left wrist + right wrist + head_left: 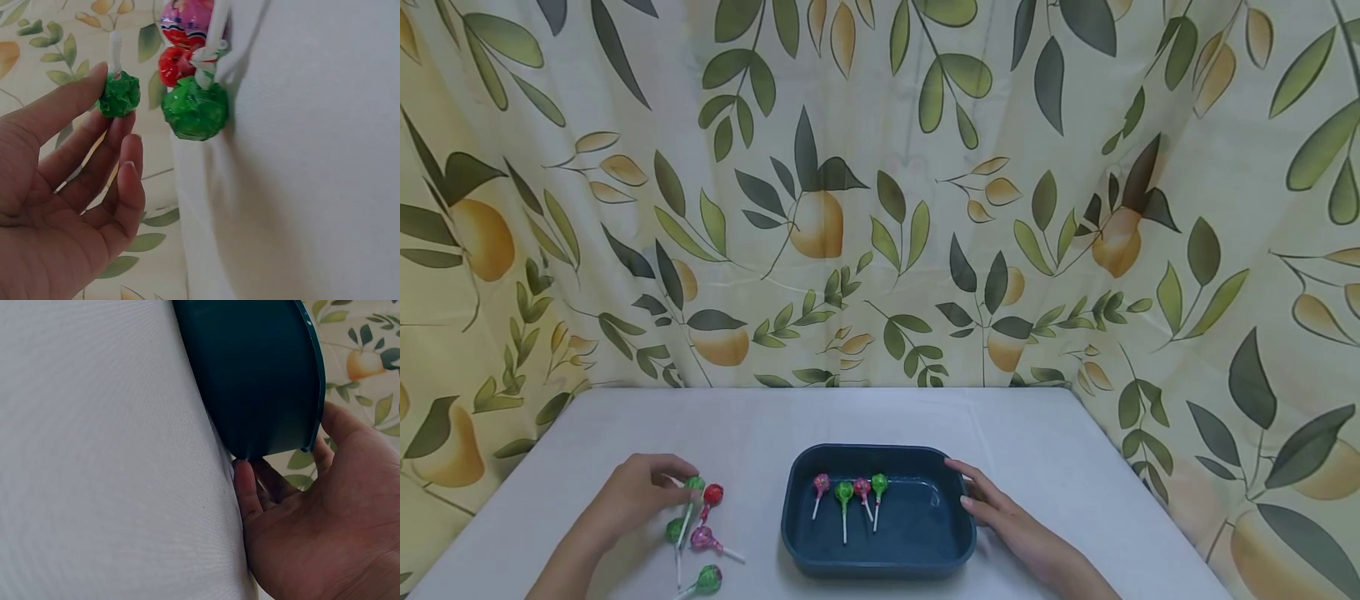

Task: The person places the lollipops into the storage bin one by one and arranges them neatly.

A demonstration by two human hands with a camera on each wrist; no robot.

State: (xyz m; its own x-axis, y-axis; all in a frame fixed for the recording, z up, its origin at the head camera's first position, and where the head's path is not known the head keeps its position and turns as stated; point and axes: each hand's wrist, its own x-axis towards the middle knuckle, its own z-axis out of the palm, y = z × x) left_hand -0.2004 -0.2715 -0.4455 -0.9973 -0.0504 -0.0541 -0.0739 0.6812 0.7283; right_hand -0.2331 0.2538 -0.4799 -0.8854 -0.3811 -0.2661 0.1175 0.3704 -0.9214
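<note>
My left hand (643, 492) pinches a green-wrapped lollipop (120, 95) between thumb and fingers, its white stick showing. Around it on the table lie a red lollipop (713, 495), a pink one (703, 538) and two more green ones, one of them the nearer green lollipop (708, 579). A dark blue rectangular tray (880, 570) stands at centre. Inside it are a pink lollipop (822, 483), a green lollipop (844, 492), another pink lollipop (862, 489) and another green lollipop (879, 483). My right hand (1007, 517) touches the tray's right end with extended fingers.
A white cloth (737, 417) covers the table. Behind it hangs a curtain (880, 333) printed with leaves and orange fruit, reaching round both sides of the table.
</note>
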